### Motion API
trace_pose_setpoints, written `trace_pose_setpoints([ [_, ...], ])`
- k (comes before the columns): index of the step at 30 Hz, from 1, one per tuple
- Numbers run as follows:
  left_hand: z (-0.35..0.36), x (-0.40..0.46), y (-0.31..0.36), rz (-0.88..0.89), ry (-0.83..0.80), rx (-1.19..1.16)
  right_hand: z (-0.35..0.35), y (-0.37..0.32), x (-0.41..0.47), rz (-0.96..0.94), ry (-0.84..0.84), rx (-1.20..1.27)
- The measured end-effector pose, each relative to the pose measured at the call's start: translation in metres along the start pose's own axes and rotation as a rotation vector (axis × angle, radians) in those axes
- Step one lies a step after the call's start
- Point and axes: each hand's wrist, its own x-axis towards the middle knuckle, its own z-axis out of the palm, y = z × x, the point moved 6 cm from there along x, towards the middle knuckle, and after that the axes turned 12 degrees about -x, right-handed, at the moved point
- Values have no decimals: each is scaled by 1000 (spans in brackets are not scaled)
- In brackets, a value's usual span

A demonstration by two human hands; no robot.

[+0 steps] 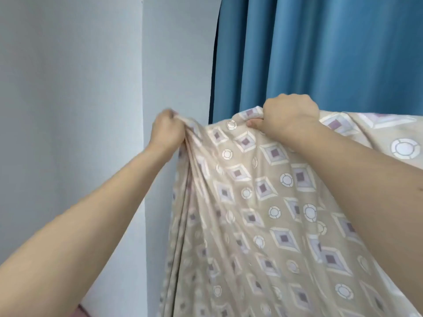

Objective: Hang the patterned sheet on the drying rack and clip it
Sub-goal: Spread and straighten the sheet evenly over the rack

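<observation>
No brand, label or lettering can be read anywhere here, so we go straight to the cloth: the patterned sheet [263, 202] is a beige fabric printed with pale-edged diamonds around purple squares, and white ringed circles scattered between them. We see it held up high in front of the blue curtain [320, 53], its top edge running from hand to hand and on off the right side, the rest falling in long folds to the bottom of the view. The left hand [166, 130] has its fingers curled tight round a bunched corner, fabric gathered into pleats just below the fist, right beside the pale wall [68, 88]. The right hand [289, 114] grips the top edge further along, thumb pinching the cloth from the near side, fingers folded over the back. Whatever the top edge lies over is hidden by the sheet itself.
</observation>
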Motion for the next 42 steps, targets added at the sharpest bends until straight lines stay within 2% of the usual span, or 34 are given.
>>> trace_pose_setpoints([
  [2,-4,-2,32,221,134,19,-4,-1,-2,1,12,3],
  [3,-3,-6,35,280,147,145,-7,-2,-3,-4,17,7],
  [4,5,-11,33,306,47,396,-8,-3,-3,-10,22,8],
  [5,19,-19,18,239,-189,741,-10,-4,-4,-16,22,9],
  [7,28,-57,-28,-169,-774,1364,-10,-6,-4,-26,15,7],
  [8,25,-73,-34,-291,-938,1530,-11,-7,-4,-30,5,7],
  [9,26,-81,-33,-285,-1007,1563,-12,-7,-4,-38,-9,13],
  [10,32,-83,-24,-203,-987,1481,-13,-6,-6,-50,-26,29],
  [11,39,-77,-14,-124,-885,1269,-14,-5,-7,-68,-42,56],
  [12,46,-68,-3,-103,-760,955,-15,-4,-8,-91,-57,92],
  [14,59,-63,14,-173,-670,313,-17,3,-11,-131,-104,190],
  [15,66,-64,20,-183,-656,126,-17,9,-13,-142,-140,232],
  [16,72,-67,25,-153,-643,43,-16,17,-16,-146,-183,257],
  [18,79,-67,26,-51,-594,-1,-13,38,-26,-139,-271,245],
  [20,85,-63,22,-20,-528,-65,-6,63,-38,-136,-335,225],
  [24,103,-55,47,37,-461,-128,-4,103,-63,-113,-370,319],
  [26,119,-55,66,113,-493,-96,-6,117,-71,-108,-326,347],
  [30,139,-61,86,155,-493,-64,-15,148,-87,-57,-165,321],
  [34,142,-62,88,179,-455,-41,-25,210,-107,176,9,192],
  [36,148,-67,96,260,-469,4,-31,240,-116,299,51,68],
  [39,166,-83,120,422,-459,123,-24,259,-114,441,-141,14],
  [42,179,-95,138,410,-402,104,-16,232,-101,371,-216,292],
])
